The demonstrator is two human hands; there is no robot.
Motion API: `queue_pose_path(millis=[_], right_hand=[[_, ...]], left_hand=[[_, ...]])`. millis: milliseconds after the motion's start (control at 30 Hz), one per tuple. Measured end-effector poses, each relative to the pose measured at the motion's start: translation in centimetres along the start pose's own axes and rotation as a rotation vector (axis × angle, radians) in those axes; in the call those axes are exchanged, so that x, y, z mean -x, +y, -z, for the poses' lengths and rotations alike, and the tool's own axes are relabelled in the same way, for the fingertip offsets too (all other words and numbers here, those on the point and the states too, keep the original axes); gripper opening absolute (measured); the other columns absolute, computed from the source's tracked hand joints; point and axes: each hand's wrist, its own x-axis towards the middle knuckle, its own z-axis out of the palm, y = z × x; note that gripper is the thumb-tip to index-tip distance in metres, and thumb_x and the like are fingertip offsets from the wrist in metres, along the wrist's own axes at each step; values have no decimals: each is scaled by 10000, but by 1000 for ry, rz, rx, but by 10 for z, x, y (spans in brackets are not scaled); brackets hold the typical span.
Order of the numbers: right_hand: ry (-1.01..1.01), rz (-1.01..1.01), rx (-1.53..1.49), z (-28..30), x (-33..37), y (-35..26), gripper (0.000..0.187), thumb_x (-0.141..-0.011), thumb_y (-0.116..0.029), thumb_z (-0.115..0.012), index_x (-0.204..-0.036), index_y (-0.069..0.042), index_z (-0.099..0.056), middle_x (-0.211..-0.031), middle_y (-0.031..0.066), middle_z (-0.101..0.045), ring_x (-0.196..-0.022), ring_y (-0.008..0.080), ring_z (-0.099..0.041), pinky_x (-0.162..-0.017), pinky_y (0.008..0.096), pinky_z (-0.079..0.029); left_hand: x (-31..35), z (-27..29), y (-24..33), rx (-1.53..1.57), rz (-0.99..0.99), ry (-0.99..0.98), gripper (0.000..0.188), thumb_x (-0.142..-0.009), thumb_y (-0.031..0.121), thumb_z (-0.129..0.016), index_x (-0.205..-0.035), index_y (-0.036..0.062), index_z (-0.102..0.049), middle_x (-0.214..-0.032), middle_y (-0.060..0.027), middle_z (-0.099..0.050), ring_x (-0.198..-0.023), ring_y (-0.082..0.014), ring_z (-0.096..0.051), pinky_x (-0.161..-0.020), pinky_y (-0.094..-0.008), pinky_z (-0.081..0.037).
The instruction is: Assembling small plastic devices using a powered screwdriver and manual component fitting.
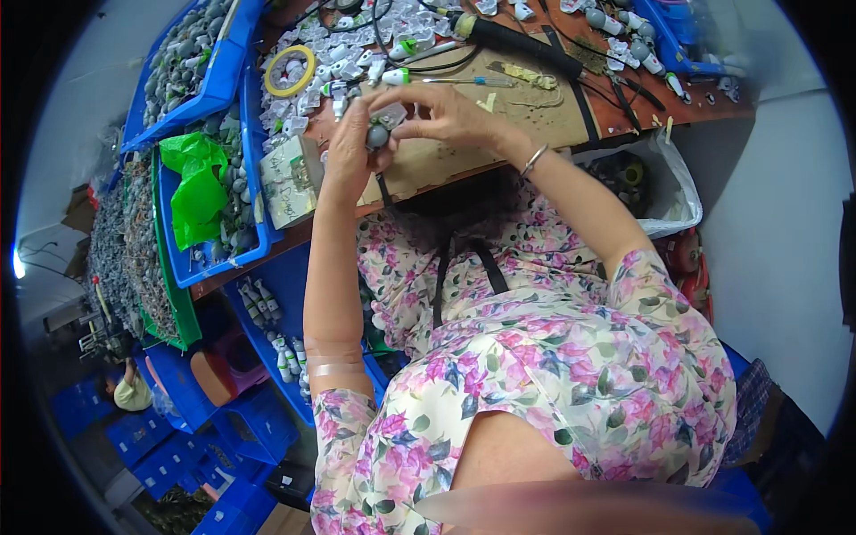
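Over the front edge of the workbench, both hands meet around a small part with a round grey end [378, 136]. My left hand [349, 147] is closed on it, its fingers wrapped round the side. Just above the grey end shows a clear plastic piece [392, 115]. My right hand [446, 116] comes in from the right with curled fingers and its thumb against that clear piece. Where the two pieces touch is too small to make out. A sheet of brown cardboard [535, 125] lies on the bench beneath and beside the hands.
Many clear and white plastic pieces [308, 58] spread behind the hands, with a yellow tape roll [290, 71]. A black-handled tool [522, 45] and pliers [624, 98] lie farther right. Blue bins [259, 169] of grey parts stand left; a white bag [682, 192] hangs right.
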Motion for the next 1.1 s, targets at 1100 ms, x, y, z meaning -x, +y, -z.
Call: queue_pose_path(millis=[1100], right_hand=[[261,-141,858,53,66,25,250,-799,-223,-654,-994,-71,-613,-889,82,-561,-906,269,-528,-778,375,-454]], left_hand=[[-12,-53,-42,-1227,-612,-19,198,-761,122,-677,-940,71,-610,-967,-106,-578,-941,-318,-543,-793,-410,-442]])
